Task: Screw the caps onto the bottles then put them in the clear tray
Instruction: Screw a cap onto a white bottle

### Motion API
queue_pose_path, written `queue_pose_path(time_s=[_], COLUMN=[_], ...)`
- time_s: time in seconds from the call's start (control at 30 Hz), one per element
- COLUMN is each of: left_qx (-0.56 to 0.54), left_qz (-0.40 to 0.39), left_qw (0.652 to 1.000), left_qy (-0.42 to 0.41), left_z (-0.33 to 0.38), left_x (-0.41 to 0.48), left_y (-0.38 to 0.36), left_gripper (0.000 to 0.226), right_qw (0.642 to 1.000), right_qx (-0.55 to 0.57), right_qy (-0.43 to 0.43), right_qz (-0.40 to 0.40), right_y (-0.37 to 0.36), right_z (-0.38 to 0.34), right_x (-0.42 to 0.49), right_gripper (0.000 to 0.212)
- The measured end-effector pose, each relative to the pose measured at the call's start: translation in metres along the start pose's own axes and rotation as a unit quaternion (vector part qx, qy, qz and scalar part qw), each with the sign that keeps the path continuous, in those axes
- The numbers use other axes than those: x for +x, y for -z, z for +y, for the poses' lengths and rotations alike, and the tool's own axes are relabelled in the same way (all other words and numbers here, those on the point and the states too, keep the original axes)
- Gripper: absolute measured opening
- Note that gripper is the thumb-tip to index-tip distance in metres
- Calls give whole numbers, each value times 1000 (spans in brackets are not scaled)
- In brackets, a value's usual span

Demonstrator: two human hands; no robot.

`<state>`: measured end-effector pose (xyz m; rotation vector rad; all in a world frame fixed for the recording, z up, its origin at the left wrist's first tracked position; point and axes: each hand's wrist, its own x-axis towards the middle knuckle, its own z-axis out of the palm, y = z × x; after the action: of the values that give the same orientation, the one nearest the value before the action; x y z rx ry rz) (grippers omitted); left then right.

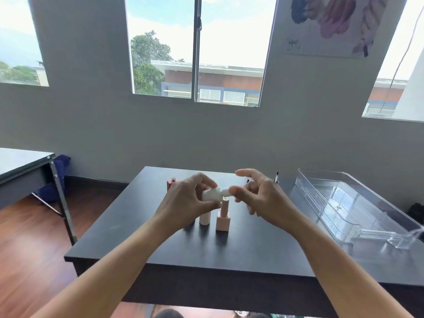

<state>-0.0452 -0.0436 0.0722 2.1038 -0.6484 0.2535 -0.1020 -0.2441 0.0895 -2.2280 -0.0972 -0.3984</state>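
Tabletop (252,249): left hand (185,203) grips bottle (212,195), right hand (261,196) cap (226,192).

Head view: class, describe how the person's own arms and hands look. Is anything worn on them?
Both are bare. The left hand and right hand show no gloves, and no ring, watch or bracelet can be made out. The left forearm and right forearm are uncovered down to the picture's bottom edge, with no sleeve in sight.
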Motion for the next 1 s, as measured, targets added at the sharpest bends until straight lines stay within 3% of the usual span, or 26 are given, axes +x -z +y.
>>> queue_pose_path(time_s=[0.2, 0.43, 0.57, 0.7, 0.9, 0.93, 1.0], left_qx=[11, 22, 23, 24, 24, 24, 22], left_qz=[0, -5, -6, 3, 5, 4, 4], left_qw=[1000, 1000, 1000, 1000, 1000, 1000, 1000], left_qy=[-1, -4, -3, 2, 0, -1, -3], left_z=[-2, 0, 0, -2, -2, -1, 0], left_x=[0, -2, -1, -1, -1, -2, -3], left_y=[-3, -2, 0, 3, 4, 4, 3], left_gripper=[34, 34, 34, 34, 35, 35, 35], right_qw=[999, 1000, 998, 998, 998, 998, 998], right_qx=[23, -21, -52, -44, 9, 0, -19], right_qy=[43, -6, -34, 12, 58, 60, 53], right_qz=[8, 21, 2, -40, -7, -4, 2], right_y=[-2, -4, -3, 1, 1, 0, -1], right_z=[4, -5, -7, -4, -2, -2, -2], right_x=[0, 0, 0, -2, -2, -2, -1], right_gripper=[7, 63, 77, 47, 7, 5, 21])
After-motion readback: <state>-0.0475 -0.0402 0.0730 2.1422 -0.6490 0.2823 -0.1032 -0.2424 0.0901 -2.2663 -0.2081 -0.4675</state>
